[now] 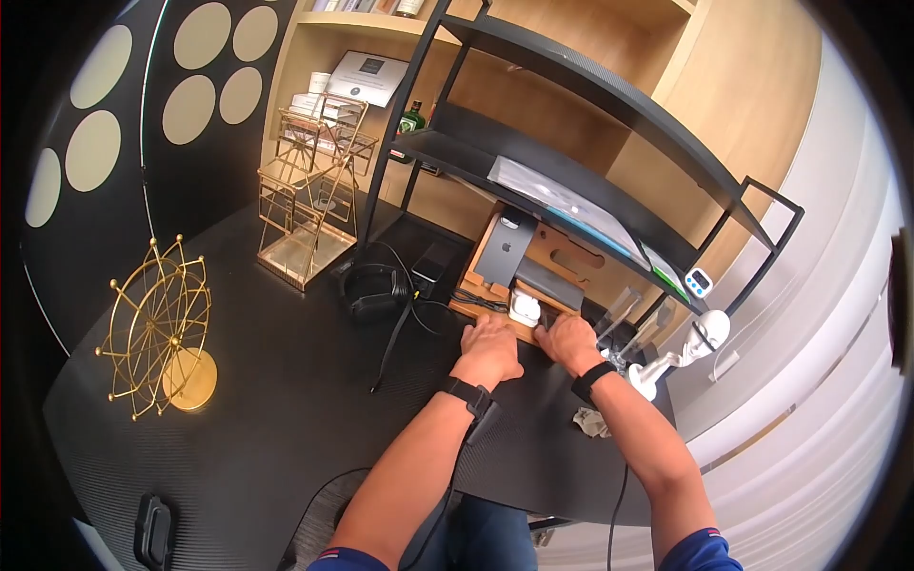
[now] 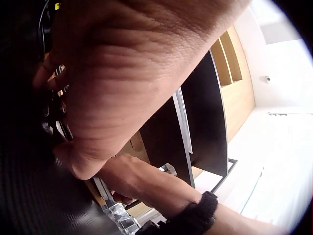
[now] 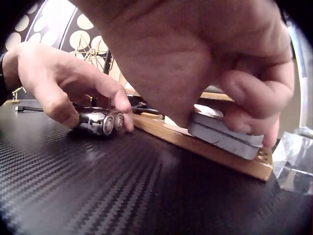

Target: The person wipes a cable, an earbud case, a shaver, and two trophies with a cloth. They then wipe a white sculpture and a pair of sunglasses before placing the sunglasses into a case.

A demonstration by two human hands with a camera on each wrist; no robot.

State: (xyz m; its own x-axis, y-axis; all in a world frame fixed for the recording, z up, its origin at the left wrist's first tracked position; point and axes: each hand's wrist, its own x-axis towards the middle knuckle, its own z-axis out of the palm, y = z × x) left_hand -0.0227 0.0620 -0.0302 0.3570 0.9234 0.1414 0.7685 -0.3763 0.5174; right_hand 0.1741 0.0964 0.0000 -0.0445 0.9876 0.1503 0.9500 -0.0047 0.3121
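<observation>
A wooden desk organizer (image 1: 519, 328) stands under the black shelf, holding a grey phone (image 1: 505, 249) and a white charger-like piece (image 1: 525, 307). At its front left, my left hand (image 1: 490, 349) is low over the desk. In the right wrist view, that hand (image 3: 54, 81) pinches a glossy black electric shaver (image 3: 95, 123) with round silver heads, thumb on one side and fingers on the other. My right hand (image 1: 571, 343) is at the organizer's right front. Its curled fingers (image 3: 254, 95) grip a small grey case (image 3: 222, 137) at the organizer's wooden edge (image 3: 234, 160).
Black headphones (image 1: 371, 287) and a cable lie left of the organizer. Further left stand a gold Ferris wheel model (image 1: 176, 338) and a gold-framed glass ornament (image 1: 309, 247). At the right are a white head-shaped stand (image 1: 706, 333), clear plastic pieces (image 3: 296, 161) and a crumpled tissue (image 1: 591, 423).
</observation>
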